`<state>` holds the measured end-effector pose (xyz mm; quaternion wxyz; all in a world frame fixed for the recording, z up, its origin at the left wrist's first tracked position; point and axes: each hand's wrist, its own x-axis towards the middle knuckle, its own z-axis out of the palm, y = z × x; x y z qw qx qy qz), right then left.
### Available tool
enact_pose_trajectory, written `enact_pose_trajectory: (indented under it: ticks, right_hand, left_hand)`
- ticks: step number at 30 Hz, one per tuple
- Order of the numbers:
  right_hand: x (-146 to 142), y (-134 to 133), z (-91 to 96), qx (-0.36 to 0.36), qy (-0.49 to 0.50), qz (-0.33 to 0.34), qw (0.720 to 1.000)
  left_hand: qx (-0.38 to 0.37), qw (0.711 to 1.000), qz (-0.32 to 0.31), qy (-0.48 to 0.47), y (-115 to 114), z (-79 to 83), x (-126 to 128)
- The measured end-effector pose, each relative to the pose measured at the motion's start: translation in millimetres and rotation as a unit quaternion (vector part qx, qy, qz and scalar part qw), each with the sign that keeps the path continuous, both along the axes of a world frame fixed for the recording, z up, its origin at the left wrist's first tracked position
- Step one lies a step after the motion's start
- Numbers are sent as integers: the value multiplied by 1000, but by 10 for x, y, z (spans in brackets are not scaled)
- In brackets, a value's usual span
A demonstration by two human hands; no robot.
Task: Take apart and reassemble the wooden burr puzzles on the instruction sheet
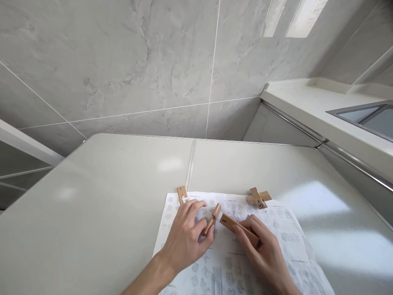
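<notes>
My left hand (188, 231) is closed on a notched wooden puzzle piece (216, 211), pinched between thumb and fingers and tilted up to the right. In my right hand (265, 248) is a wooden block marked 2 (229, 222), its numbered end pointing toward the left hand's piece. A small gap separates the two pieces. Beyond my left fingers lies a flat wooden piece with a rounded notch (181, 192), partly hidden by the hand. A cross-shaped cluster of wooden pieces (258, 198) rests at the far right edge of the printed sheet (224, 256), which lies under both hands.
The pale table (107, 205) has a seam (190, 164) running away from me. A grey tiled wall (123, 73) stands behind it. To the right is a white counter (301, 98) with a metal rail (294, 119) along its side.
</notes>
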<state>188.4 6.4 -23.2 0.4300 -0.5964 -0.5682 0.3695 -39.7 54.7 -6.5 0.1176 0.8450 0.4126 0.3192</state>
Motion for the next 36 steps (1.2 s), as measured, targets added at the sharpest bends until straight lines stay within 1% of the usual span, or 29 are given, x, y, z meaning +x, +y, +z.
enact_pose_trajectory:
  ticks: [4,7,12,17,20,23,26,29,32,36]
  right_hand:
    - [8,-30,-129,-7,-50,-24,998]
    - [17,-43,-192,3,-84,-30,996]
    - [8,-32,-200,24,-133,-28,990]
    - [-6,-27,-202,27,-154,-23,987]
    - [-4,-26,-197,27,-160,-20,987]
    - [-4,-22,-182,31,-165,-17,986]
    - [-8,-16,-172,38,-167,-14,985]
    - [-11,-14,-177,40,-165,-9,985]
    - [-8,-20,-188,42,-163,-4,986]
    - [-3,-24,-190,44,-166,-3,985]
  left_hand:
    - [-13,1000,-1,16,-28,-29,28]
    - [-18,1000,-1,21,-26,-51,38]
    - [-13,999,8,30,-23,-65,38]
    - [-7,999,14,33,-32,-36,38]
    - [0,998,47,38,3,-48,4]
    - [-1,993,106,56,81,-113,-72]
    - [-25,983,168,70,166,-202,-164]
    - [-45,975,199,83,220,-270,-232]
    - [-52,975,191,100,239,-295,-261]
    - [-54,982,151,98,229,-277,-256]
